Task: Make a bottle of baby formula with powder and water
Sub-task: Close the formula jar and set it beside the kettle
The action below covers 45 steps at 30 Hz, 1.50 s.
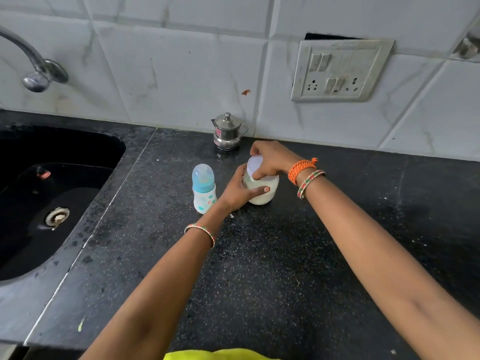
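A clear jar of white powder (265, 197) stands on the black speckled counter (259, 255). My left hand (240, 192) grips the jar's body from the left, thumb across its front. My right hand (272, 158) reaches over from the right and grips the jar's white lid (254, 163) with curled fingers. Just left of the jar a small baby bottle (204, 188) stands upright, with a blue collar and a clear cap over the teat. It touches neither hand.
A small steel lidded pot (228, 132) stands by the tiled wall behind the jar. A black sink (49, 193) lies at the left under a steel tap (36, 71). A switch and socket plate (340, 70) is on the wall at the right.
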{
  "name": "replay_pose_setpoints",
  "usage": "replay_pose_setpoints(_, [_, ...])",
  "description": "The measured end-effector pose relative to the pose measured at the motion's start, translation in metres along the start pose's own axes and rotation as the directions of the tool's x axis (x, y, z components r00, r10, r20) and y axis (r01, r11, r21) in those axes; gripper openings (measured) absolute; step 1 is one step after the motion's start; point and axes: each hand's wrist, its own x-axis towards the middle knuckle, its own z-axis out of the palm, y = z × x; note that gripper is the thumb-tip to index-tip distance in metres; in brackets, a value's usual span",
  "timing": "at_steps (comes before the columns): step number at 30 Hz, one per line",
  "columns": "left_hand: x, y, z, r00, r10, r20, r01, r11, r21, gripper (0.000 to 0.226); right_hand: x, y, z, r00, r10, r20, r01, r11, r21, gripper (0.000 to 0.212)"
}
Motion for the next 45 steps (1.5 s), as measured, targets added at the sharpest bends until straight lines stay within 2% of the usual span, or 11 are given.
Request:
replay_pose_setpoints(6, [0.001, -0.005, 0.0, 0.998, 0.025, -0.053, -0.024, 1.0, 0.02, 0.089, 0.007, -0.007, -0.007, 0.999, -0.013, 0.032, 0.016, 0.995, -0.099, 0.056])
replay_pose_setpoints(13, [0.003, -0.006, -0.001, 0.996, 0.033, -0.082, -0.029, 0.998, 0.053, 0.084, -0.015, -0.011, -0.013, 0.958, 0.282, -0.054, -0.287, 0.947, -0.141, 0.07])
replay_pose_setpoints(16, [0.004, -0.008, -0.001, 0.996, 0.029, -0.08, -0.025, 0.998, 0.054, 0.088, -0.023, -0.013, -0.024, 0.959, 0.097, -0.265, -0.18, 0.933, -0.311, 0.059])
replay_pose_setpoints(18, [0.005, -0.009, 0.0, 0.996, 0.028, -0.086, -0.024, 0.999, 0.048, 0.088, -0.019, -0.013, -0.028, 0.993, -0.028, -0.117, -0.005, 0.961, -0.278, 0.029])
replay_pose_setpoints(21, [0.005, -0.01, 0.001, 0.995, 0.038, -0.091, -0.035, 0.999, 0.036, 0.085, -0.016, -0.012, -0.02, 0.981, -0.038, 0.19, 0.074, 0.98, -0.184, 0.062])
replay_pose_setpoints(25, [0.006, -0.009, -0.001, 0.996, 0.037, -0.077, -0.034, 0.999, 0.041, 0.084, -0.012, -0.012, -0.012, 0.992, 0.017, -0.123, -0.038, 0.984, -0.171, 0.063])
replay_pose_setpoints(29, [0.005, -0.008, -0.001, 0.996, 0.045, -0.078, -0.042, 0.998, 0.041, 0.087, -0.01, -0.011, -0.01, 0.983, -0.006, 0.181, 0.068, 0.939, -0.336, 0.084])
replay_pose_setpoints(31, [0.005, -0.009, -0.001, 0.996, 0.048, -0.078, -0.044, 0.998, 0.044, 0.088, -0.012, -0.005, -0.01, 0.975, 0.032, 0.218, 0.022, 0.971, -0.24, 0.077])
replay_pose_setpoints(35, [0.002, -0.009, -0.004, 0.997, 0.055, -0.046, -0.053, 0.997, 0.049, 0.086, -0.012, 0.002, -0.016, 0.995, 0.022, 0.099, -0.014, 0.996, -0.086, 0.067])
replay_pose_setpoints(39, [-0.002, -0.008, -0.013, 0.998, 0.043, 0.054, -0.047, 0.995, 0.087, 0.088, -0.018, 0.01, -0.007, 0.98, -0.089, 0.178, 0.148, 0.925, -0.349, 0.073])
replay_pose_setpoints(45, [-0.009, -0.006, -0.015, 0.957, 0.001, 0.29, -0.072, 0.969, 0.235, 0.11, -0.029, 0.036, 0.026, 0.93, -0.364, -0.054, 0.296, 0.827, -0.478, 0.066])
